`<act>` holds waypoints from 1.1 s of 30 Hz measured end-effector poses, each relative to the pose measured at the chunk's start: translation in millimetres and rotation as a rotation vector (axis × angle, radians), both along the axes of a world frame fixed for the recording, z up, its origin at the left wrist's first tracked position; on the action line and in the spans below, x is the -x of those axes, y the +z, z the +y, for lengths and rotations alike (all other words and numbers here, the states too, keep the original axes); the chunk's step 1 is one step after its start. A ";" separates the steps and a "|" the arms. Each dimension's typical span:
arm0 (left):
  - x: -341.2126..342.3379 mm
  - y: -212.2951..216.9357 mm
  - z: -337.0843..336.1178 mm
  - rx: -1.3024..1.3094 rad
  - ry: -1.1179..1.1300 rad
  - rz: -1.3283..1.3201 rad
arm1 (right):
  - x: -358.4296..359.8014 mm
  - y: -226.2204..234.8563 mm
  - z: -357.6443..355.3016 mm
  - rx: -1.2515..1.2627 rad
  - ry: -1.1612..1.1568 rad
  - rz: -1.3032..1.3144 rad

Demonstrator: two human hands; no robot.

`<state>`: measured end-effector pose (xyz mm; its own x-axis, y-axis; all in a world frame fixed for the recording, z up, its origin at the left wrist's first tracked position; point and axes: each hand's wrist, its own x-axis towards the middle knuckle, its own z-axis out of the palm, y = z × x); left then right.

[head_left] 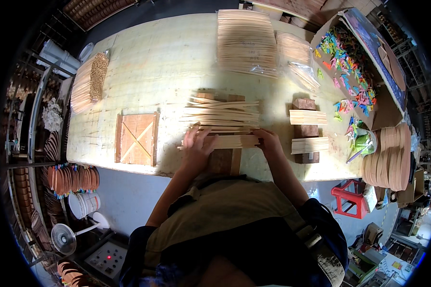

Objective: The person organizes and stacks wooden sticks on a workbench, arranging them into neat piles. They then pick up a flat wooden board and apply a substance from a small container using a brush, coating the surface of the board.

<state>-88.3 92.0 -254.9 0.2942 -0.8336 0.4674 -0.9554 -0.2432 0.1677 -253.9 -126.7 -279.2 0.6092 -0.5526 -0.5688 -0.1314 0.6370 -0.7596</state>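
A row of thin pale wooden strips [231,141] lies side by side in front of me, over a brown wooden board [220,161]. My left hand [198,147] rests on the row's left end, its fingers bent over the strips. At the right end, the thumb and fingers of my right hand [269,142] pinch the strip ends. Just beyond my hands, a loose pile of longer strips [221,113] lies crosswise on wooden supports. The undersides of both hands are hidden.
A wooden frame with crossed slats [137,138] lies left. Right are bundled strips [310,145] on a brown block [305,130], and a box of colourful clips [383,107]. Bagged strips [246,43] lie at the back; stacked curved wooden pieces [385,158] stand at the right edge.
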 end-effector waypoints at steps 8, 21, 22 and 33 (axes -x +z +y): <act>-2.6 4.8 -1.1 -0.080 -0.049 0.211 | -7.4 6.3 1.6 -0.093 -0.046 -0.005; 4.3 14.2 -0.9 -0.017 -0.023 -0.003 | -11.3 19.6 2.5 0.114 -0.006 0.126; 3.3 10.2 -0.3 -0.041 -0.042 0.050 | -10.8 19.1 1.3 0.160 0.013 0.137; 5.2 7.2 5.9 -0.128 -0.130 0.132 | 17.8 6.0 8.0 -0.124 0.077 0.011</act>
<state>-93.5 97.8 -247.7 0.2317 -0.9185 0.3205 -0.9520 -0.1463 0.2688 -271.7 -118.7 -273.3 0.6404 -0.4293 -0.6369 -0.1915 0.7138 -0.6736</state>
